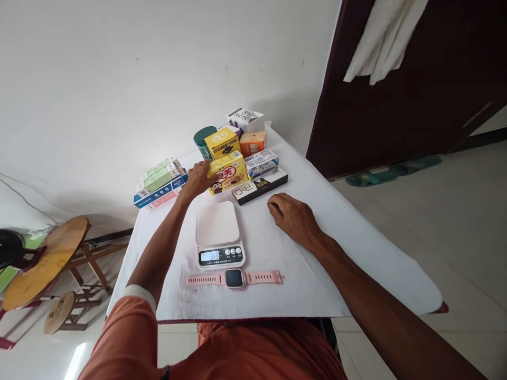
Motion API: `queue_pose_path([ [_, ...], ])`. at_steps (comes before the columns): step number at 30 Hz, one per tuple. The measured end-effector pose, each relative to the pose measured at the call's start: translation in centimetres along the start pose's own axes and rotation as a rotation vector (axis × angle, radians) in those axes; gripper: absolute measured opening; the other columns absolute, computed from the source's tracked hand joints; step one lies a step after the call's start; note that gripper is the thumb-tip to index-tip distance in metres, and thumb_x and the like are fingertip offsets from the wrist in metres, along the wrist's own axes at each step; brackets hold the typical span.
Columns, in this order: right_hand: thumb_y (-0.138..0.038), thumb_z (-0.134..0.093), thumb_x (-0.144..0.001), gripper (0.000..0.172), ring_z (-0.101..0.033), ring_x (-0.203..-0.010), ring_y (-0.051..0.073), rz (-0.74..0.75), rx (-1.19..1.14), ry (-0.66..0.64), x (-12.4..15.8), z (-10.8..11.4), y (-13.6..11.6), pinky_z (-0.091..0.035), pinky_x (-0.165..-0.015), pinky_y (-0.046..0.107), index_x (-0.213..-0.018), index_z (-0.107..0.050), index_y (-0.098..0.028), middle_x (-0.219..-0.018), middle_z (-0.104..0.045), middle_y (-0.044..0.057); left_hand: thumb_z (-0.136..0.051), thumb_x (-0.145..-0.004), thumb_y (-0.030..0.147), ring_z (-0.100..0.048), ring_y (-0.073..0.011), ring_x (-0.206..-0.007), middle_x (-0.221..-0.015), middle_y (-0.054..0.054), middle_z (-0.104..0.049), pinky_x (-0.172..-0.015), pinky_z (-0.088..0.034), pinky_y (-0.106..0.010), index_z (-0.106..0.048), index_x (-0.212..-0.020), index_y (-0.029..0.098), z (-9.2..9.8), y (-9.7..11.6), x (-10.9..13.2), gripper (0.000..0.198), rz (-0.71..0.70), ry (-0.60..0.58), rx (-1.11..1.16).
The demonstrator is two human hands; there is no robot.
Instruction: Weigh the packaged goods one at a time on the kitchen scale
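Observation:
My left hand (pixel 200 178) is at the left end of a yellow box with a red logo (pixel 229 176), its fingers around that end. My right hand (pixel 292 215) rests on the white tabletop with its fingers curled, just in front of a long black and white box (pixel 260 186); nothing shows in it. A white kitchen scale (pixel 217 224) lies between my forearms with nothing on its plate and its display lit. Nearer to me, a pink-strapped watch (pixel 234 278) lies stretched out flat.
Behind the yellow box stand a yellow "COME ON" box (pixel 223 145), a green canister (pixel 203 140), an orange pack (pixel 252 142), a blue and white box (pixel 261 162) and a white box (pixel 245 119). Green and blue boxes (pixel 160 184) lie left. A round wooden table (pixel 51 258) stands farther left.

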State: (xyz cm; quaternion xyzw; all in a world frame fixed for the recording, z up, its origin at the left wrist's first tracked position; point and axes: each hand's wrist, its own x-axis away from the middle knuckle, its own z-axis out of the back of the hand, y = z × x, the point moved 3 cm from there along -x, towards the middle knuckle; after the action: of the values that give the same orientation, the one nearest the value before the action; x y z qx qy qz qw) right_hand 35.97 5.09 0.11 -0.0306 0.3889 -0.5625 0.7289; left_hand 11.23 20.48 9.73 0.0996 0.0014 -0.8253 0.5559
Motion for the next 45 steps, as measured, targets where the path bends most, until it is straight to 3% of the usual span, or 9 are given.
queue_pose_path([
  [4,-0.018,-0.043,-0.099,0.023,-0.059,-0.07,0.019,-0.025,0.021,-0.043,0.0,0.0,-0.1,-0.038,-0.066,0.032,-0.084,-0.06,-0.022,-0.085,-0.069,0.007,-0.071,-0.093,0.044,-0.063,-0.032,-0.113,-0.123,-0.015,-0.069,-0.098,-0.05,-0.045,-0.062,-0.126,0.016,0.8,-0.6,0.0,0.044,0.006,0.039,0.078],
  [9,-0.018,-0.044,-0.098,0.022,-0.059,-0.072,0.02,-0.051,0.025,-0.088,-0.2,0.1,-0.2,-0.038,-0.067,0.032,-0.084,-0.06,-0.022,-0.085,-0.068,0.008,-0.073,-0.089,0.046,-0.064,-0.0281,-0.101,-0.111,-0.01,-0.071,-0.093,-0.052,-0.043,-0.063,-0.118,0.019,4.2,-1.8,2.1,0.04,0.002,0.147,0.136],
  [17,-0.02,-0.043,-0.099,0.023,-0.06,-0.075,0.021,-0.06,0.029,-0.108,-0.2,0.2,-0.3,-0.038,-0.068,0.033,-0.085,-0.062,-0.021,-0.088,-0.069,0.009,-0.071,-0.088,0.055,-0.065,-0.0252,-0.097,-0.111,-0.006,-0.072,-0.083,-0.054,-0.037,-0.063,-0.124,0.021,10.2,-2.7,11.3,0.05,0.035,0.202,0.209],
  [23,-0.021,-0.046,-0.098,0.022,-0.062,-0.078,0.023,-0.055,0.031,-0.088,0.0,-0.3,0.2,-0.04,-0.068,0.033,-0.087,-0.065,-0.022,-0.09,-0.071,0.01,-0.072,-0.091,0.055,-0.067,-0.0258,-0.097,-0.112,-0.007,-0.072,-0.085,-0.056,-0.039,-0.064,-0.125,0.024,8.3,-0.3,17.1,0.046,-0.075,0.093,0.238],
  [27,-0.022,-0.046,-0.098,0.022,-0.063,-0.078,0.023,-0.042,0.018,-0.064,0.0,-0.3,0.2,-0.042,-0.069,0.033,-0.088,-0.066,-0.022,-0.092,-0.073,0.01,-0.069,-0.096,0.05,-0.067,-0.0279,-0.107,-0.119,-0.009,-0.072,-0.096,-0.056,-0.045,-0.061,-0.13,0.026,6.5,0.5,18.2,0.043,-0.13,0.053,0.208],
  [31,-0.022,-0.046,-0.098,0.022,-0.063,-0.076,0.023,-0.048,0.015,-0.067,0.0,-0.2,0.1,-0.043,-0.069,0.034,-0.087,-0.065,-0.022,-0.091,-0.073,0.01,-0.076,-0.091,0.048,-0.061,-0.0306,-0.131,-0.141,-0.011,-0.064,-0.111,-0.052,-0.048,-0.052,-0.147,0.03,6.9,0.4,18.6,0.064,-0.138,0.07,0.199],
  [35,-0.021,-0.046,-0.097,0.022,-0.063,-0.075,0.022,-0.05,0.013,-0.065,0.1,-0.1,0.0,-0.042,-0.069,0.034,-0.085,-0.064,-0.022,-0.09,-0.072,0.009,-0.082,-0.085,0.055,-0.06,-0.0326,-0.136,-0.147,-0.012,-0.06,-0.113,-0.052,-0.051,-0.049,-0.152,0.031,7.5,-0.3,19.0,0.079,-0.069,0.163,0.23],
  [40,-0.021,-0.048,-0.096,0.02,-0.063,-0.074,0.022,-0.027,0.007,-0.049,0.2,-0.1,0.1,-0.042,-0.067,0.034,-0.083,-0.062,-0.023,-0.087,-0.07,0.009,-0.079,-0.086,0.052,-0.07,-0.0271,-0.114,-0.128,-0.009,-0.072,-0.099,-0.06,-0.045,-0.064,-0.126,0.026,6.4,-1.6,20.3,0.05,0.035,0.154,0.443],
  [45,-0.021,-0.049,-0.095,0.018,-0.06,-0.07,0.022,0.006,-0.004,-0.028,0.2,-0.2,0.2,-0.04,-0.064,0.034,-0.081,-0.061,-0.024,-0.083,-0.068,0.007,-0.08,-0.08,0.052,-0.07,-0.0269,-0.114,-0.125,-0.007,-0.072,-0.083,-0.063,-0.037,-0.063,-0.124,0.026,7.1,-6.2,22.0,0.054,0.281,0.294,0.554],
])
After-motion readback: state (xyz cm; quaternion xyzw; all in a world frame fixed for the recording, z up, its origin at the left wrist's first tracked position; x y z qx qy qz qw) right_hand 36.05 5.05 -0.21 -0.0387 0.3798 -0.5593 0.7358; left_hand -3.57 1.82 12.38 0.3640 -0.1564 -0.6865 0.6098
